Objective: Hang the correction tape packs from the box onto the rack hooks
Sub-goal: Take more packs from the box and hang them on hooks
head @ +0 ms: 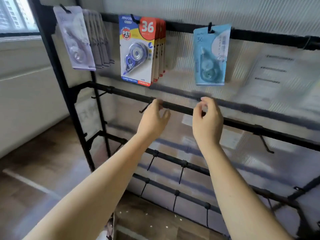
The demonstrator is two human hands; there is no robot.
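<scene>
I see both hands raised in front of the black rack (pixel 181 110), level with its second rail. My left hand (pixel 153 118) sits just beside an empty hook (pixel 144 109) on that rail, fingers loosely curled with nothing between them. My right hand (pixel 207 118) hovers over the same rail further right, thumb and forefinger bent toward each other — blur keeps me from telling whether they touch the bar, but I see no pack in them, so I read both hands as released.

The correction tape packs are all on the top rail. A pale lilac stack (pixel 78 38) hangs at the left, several deep. A blue, red and white stack (pixel 138 51) marked "36" hangs in the middle, directly above my left hand. A single light blue pack (pixel 210 54) hangs to the right, above my right hand. All three sit well above the fingers.

Around the hands, more bare hooks jut forward from the lower rails — one at far right (pixel 266 144), and several below between my forearms. A ribbed translucent panel (pixel 259 18) backs the rack, and a window (pixel 15 14) shows at upper left. The box itself I cannot make out.
</scene>
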